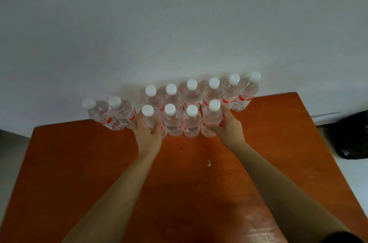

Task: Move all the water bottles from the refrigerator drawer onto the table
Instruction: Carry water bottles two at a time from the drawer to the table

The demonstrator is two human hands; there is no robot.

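Nearest, on the orange tabletop [189,183], my left grip [148,135] wraps the front-left water bottle [149,118], my right grip [227,128] the front-right water bottle [212,119]; other bottles [191,95] stand behind. Likely full, heavy, slick: I'd hold mid-body.

My two bare forearms reach up from the bottom edge toward the centre of the frame, drawing a little closer together. My left hand [149,135] shows its back, thumb and fingers curled round the left bottle [149,120]. My right hand [227,128], right of centre, grips the right bottle [212,119] from its right side, fingers [214,128] curled across its front.
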